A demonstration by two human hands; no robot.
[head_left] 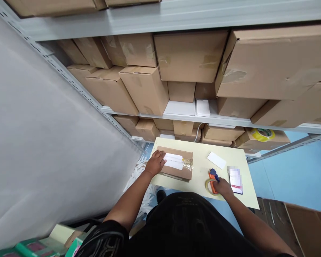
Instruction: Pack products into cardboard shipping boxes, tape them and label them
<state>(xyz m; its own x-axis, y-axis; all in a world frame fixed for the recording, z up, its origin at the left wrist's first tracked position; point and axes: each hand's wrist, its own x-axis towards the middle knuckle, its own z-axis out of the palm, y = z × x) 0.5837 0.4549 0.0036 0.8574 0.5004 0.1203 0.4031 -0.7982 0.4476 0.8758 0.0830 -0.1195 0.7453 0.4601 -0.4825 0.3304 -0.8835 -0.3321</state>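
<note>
A small cardboard box (187, 155) rests on the left part of a pale yellow table. White paper sheets (173, 162) lie on its top, and clear tape (187, 164) shows at their right end. My left hand (155, 162) lies on the box's left end with its fingers stretched out at the paper's edge. Farther right, my right hand (223, 187) is closed around an orange and blue tape dispenser (213, 175) fitted with a roll of tape, low over the table's front part. The fingers gripping it are partly hidden.
On the table (200, 151) are a white card (216, 160) and a phone (235, 180) beside my right hand. Metal shelving (173, 116) full of cardboard boxes rises behind. A yellow tape roll (262, 134) sits on a lower-shelf box. A grey wall (56, 142) stands left.
</note>
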